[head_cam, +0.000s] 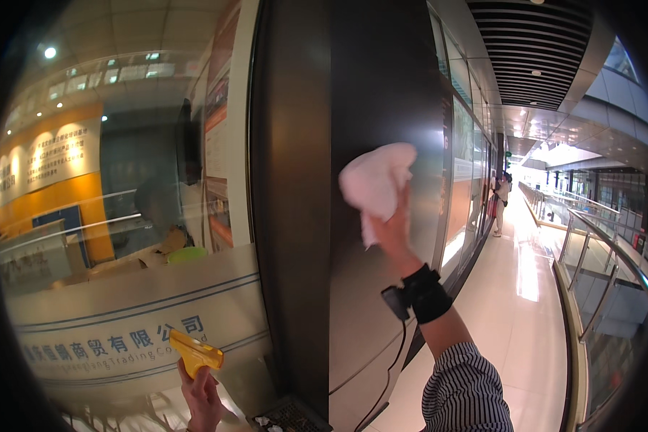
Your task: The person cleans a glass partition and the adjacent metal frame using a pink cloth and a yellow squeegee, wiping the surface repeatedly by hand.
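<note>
The picture has two side-by-side halves. In the left half, my left hand [201, 397] grips a yellow plastic scraper-like tool [196, 353] by its narrow end. Its broad head points up, in front of a glass pane's frosted band [140, 302] that bears blue writing. Whether the tool touches the glass, I cannot tell. On the right, my right hand [391, 232] holds a bunched white cloth [378, 175] up at a dark smooth panel [380, 102]. The cloth hides most of the fingers. A black strap with a small device [426, 294] wraps that wrist.
A black cable [399, 362] hangs from the wrist device. Right of the panel, a glazed front [464, 156] lines a tiled walkway [510, 335]. Metal railing [610, 237] borders the far side. Further along, a person [500, 202] stands by the glass. A dark grate [289, 416] lies low left.
</note>
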